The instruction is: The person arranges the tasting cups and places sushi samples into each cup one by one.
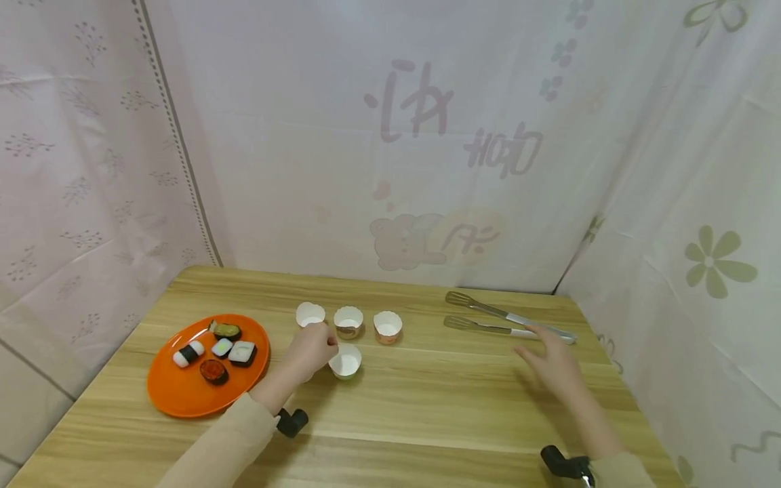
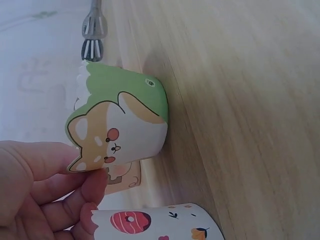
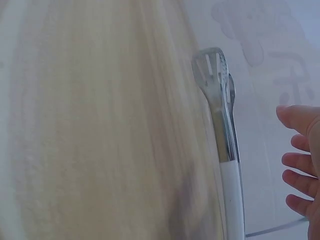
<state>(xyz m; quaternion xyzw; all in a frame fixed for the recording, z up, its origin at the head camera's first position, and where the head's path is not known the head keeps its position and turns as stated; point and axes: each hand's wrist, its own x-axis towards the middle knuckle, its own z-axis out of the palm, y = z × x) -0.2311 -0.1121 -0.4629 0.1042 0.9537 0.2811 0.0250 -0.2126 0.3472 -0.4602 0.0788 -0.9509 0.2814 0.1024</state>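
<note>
My left hand [image 1: 310, 349] pinches the rim of a green paper baking cup [image 2: 135, 117] printed with a dog, between thumb and fingers. In the head view this cup [image 1: 345, 362] shows its white inside. Close below the hand in the left wrist view is a white cup [image 2: 155, 222] with a doughnut print. My right hand [image 1: 552, 362] is held over the table with fingers loosely spread and nothing in them. Nearest to it lie metal tongs [image 3: 231, 195] with slotted heads and white handles. In the right wrist view, a gap shows between the fingers and the tongs.
Three more paper cups stand in a row behind: a left one [image 1: 310, 314], a middle one [image 1: 348, 322] and a right one [image 1: 388, 327]. On the left, an orange plate [image 1: 177, 396] bears several sushi pieces [image 1: 242, 353]. A printed curtain [image 1: 293, 169] hangs behind the wooden table [image 1: 439, 407].
</note>
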